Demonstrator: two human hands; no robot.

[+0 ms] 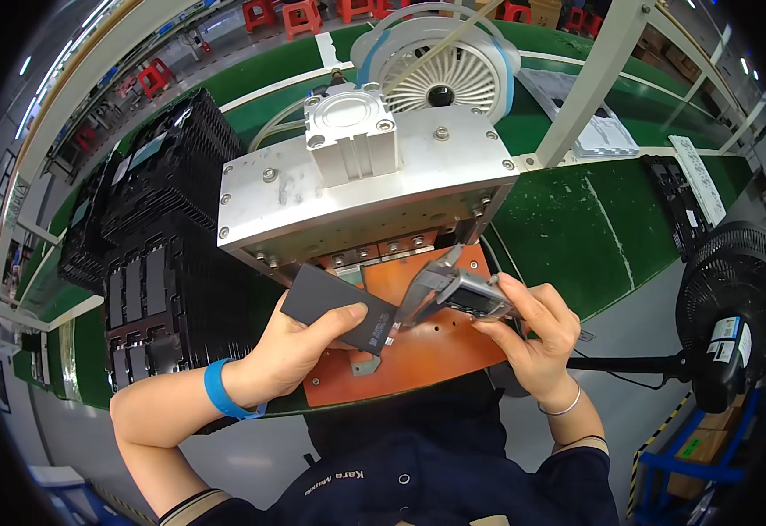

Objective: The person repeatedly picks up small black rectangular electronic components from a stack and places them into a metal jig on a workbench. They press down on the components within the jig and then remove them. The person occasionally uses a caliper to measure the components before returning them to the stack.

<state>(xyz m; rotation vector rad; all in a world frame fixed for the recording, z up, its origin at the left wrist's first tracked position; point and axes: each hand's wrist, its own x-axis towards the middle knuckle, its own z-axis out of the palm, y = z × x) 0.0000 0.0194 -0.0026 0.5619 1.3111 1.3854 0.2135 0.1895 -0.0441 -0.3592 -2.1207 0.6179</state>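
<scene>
My left hand (291, 351) grips a flat black battery cell (330, 296), thumb on its face and fingers beneath. Small silvery tabs show at the cell's right end. In my right hand (536, 335) is a digital caliper (471, 298), pinched between thumb and fingers with its display turned up. The caliper's jaws lie close beside the tab end of the cell; whether they touch it I cannot tell. Both are held above an orange base plate (418, 359) in front of a metal press (269, 202) topped by a silvery cylinder block (352, 131).
Tall stacks of black trays (159, 184) stand left of the press, some holding dark flat cells. A white fan (440, 79) is behind it on the green bench (567, 228). A black fan (729, 307) stands at the right. Pale frame posts (593, 83) rise near the press.
</scene>
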